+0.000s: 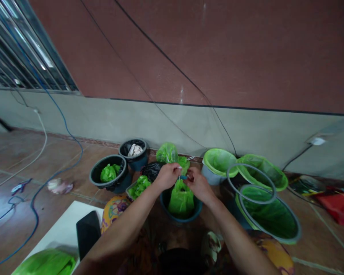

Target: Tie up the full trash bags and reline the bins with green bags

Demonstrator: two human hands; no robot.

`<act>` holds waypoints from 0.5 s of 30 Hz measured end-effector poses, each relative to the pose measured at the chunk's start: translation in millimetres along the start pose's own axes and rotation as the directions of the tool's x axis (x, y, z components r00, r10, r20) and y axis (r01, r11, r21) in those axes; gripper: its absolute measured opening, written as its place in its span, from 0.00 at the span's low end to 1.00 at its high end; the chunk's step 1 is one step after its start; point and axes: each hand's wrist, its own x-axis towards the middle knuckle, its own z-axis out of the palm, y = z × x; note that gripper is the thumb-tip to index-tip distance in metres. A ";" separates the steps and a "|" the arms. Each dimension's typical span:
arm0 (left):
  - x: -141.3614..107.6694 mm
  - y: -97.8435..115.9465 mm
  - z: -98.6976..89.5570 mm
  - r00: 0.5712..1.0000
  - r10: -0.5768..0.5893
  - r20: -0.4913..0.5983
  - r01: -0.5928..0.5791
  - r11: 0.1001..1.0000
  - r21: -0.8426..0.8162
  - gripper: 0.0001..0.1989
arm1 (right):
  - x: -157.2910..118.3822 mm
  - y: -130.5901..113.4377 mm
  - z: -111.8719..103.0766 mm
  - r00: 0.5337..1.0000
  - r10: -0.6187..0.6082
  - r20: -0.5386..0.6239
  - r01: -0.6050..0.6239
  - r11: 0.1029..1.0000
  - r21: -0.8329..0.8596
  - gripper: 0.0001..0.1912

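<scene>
It looks like a bare, tiled room or covered yard, its exact use unclear: metal bars (25, 46) cover an opening, loose cables (64, 118) cross the tiled floor (83, 179), a socket (317, 141) sits low on the two-tone wall (172, 118), and lined buckets (218, 164) stand along it.

In the middle of the frame, the space just above the blue bin (181, 220) is narrow. At its left side stand the tray (129, 194) and a black bag (152, 170); behind it, green bags (166, 152) block the way. At right of centre, grey rings (250, 184) lie across the lined bins. A thin cable (199, 88) runs down the wall. In the upper middle, a hand could pass beside this cable.
</scene>
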 end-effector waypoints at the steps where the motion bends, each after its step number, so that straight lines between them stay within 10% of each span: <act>1: 0.4 3.4 -0.9 1.000 0.001 -0.001 -0.001 1.000 0.013 0.12 | 0.8 -0.9 2.9 0.999 -0.015 0.031 0.014 0.999 0.032 0.24; 6: 5.8 12.0 7.4 0.999 0.015 0.045 -0.013 0.999 -0.041 0.11 | 10.1 -1.0 22.0 0.996 -0.056 0.068 0.054 0.998 0.028 0.06; 10: 5.2 -19.4 21.1 0.995 -0.055 -0.085 0.039 0.983 -0.181 0.17 | 16.9 12.4 21.3 0.998 0.027 0.051 -0.031 0.997 0.074 0.14; 15: -10.7 -71.2 63.0 0.973 -0.038 0.226 0.107 0.947 -0.302 0.20 | 19.5 23.0 11.1 0.990 0.009 0.138 -0.041 0.971 0.236 0.17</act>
